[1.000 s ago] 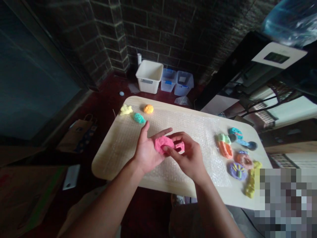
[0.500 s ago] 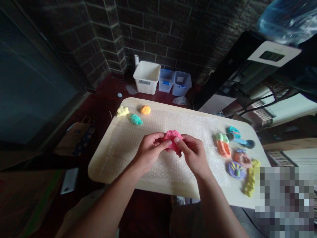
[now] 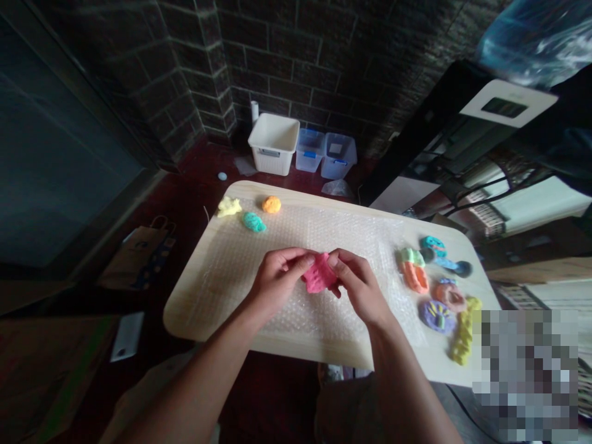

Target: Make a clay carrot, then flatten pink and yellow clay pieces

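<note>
A soft pink lump of modelling clay [image 3: 319, 275] is held above the middle of the table, flattened and uneven. My left hand [image 3: 280, 277] pinches its left edge between thumb and fingers. On the opposite side, my right hand [image 3: 356, 277] grips the upper right edge in the same way. Beneath both hands lies a sheet of bubble wrap [image 3: 231, 277]. Toward the far left of the table sit a pale yellow clay piece [image 3: 229, 207], a teal clay piece [image 3: 254, 222] and an orange clay ball [image 3: 271, 205].
Several coloured clay shapes lie along the right of the wooden table [image 3: 185, 314], including a purple disc [image 3: 437, 317] and a yellow strip [image 3: 464, 333]. Behind it, a white bin [image 3: 274, 151] and clear boxes [image 3: 338, 157] stand on the floor. A paper bag [image 3: 139, 253] is at left.
The pink clay has been turned and its face now hangs lower between my hands. My thumbs have moved from its middle to its upper edges.
</note>
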### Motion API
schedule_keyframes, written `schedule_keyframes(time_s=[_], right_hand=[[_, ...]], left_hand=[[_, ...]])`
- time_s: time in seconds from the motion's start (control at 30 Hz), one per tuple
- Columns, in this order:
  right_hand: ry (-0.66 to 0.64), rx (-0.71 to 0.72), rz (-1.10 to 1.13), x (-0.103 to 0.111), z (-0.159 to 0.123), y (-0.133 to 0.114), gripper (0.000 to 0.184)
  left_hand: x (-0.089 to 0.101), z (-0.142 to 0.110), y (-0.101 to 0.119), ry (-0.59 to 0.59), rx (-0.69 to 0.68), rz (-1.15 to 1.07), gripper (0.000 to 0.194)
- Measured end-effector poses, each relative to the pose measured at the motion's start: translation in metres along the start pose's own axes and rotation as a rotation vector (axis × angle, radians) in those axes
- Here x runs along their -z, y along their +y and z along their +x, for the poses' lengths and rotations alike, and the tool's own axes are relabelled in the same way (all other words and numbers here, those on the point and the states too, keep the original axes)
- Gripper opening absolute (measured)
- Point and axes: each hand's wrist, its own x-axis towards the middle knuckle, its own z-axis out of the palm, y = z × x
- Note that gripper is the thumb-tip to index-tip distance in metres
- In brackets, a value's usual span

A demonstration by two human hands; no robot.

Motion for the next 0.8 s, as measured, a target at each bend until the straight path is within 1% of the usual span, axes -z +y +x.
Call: schedule_keyframes(time_s=[0.07, 0.17, 0.23, 0.3, 0.4, 0.47, 0.53, 0.63, 0.8], right_hand=[[-0.002, 0.014, -0.079, -0.0022, -0.0001, 0.0010, 0.035], [0.001, 0.060, -0.143, -0.0046, -0.0007, 0.0050, 0.034], [0.015, 0.106, -0.160, -0.0051, -0.0016, 0.0072, 0.033], [0.033, 0.149, -0.177, -0.0052, -0.0024, 0.0075, 0.033], [0.039, 0.182, -0.204, -0.0050, -0.0033, 0.0049, 0.033], [0.034, 0.180, -0.214, -0.0046, -0.0034, 0.0033, 0.032], [0.029, 0.159, -0.229, -0.0041, -0.0033, 0.0030, 0.031], [0.023, 0.130, -0.250, -0.0036, -0.0031, 0.0043, 0.028], [0.028, 0.137, -0.309, -0.0047, -0.0038, 0.0048, 0.029]], left_hand=[[0.0009, -0.0006, -0.0011, -0.019, -0.023, 0.091, 0.024], [0.0008, -0.0015, -0.0033, 0.019, -0.054, 0.202, 0.023], [0.0000, -0.0018, -0.0042, 0.037, -0.062, 0.235, 0.023], [-0.0010, -0.0020, -0.0040, 0.030, -0.054, 0.199, 0.024], [-0.0023, -0.0025, -0.0011, 0.002, -0.025, 0.061, 0.023], [-0.0026, -0.0030, 0.0015, -0.003, -0.017, 0.006, 0.022], [-0.0024, -0.0035, 0.0035, 0.003, -0.018, 0.016, 0.021], [-0.0014, -0.0045, 0.0042, 0.010, -0.022, 0.098, 0.021], [-0.0010, -0.0061, -0.0002, 0.062, -0.059, 0.231, 0.021]])
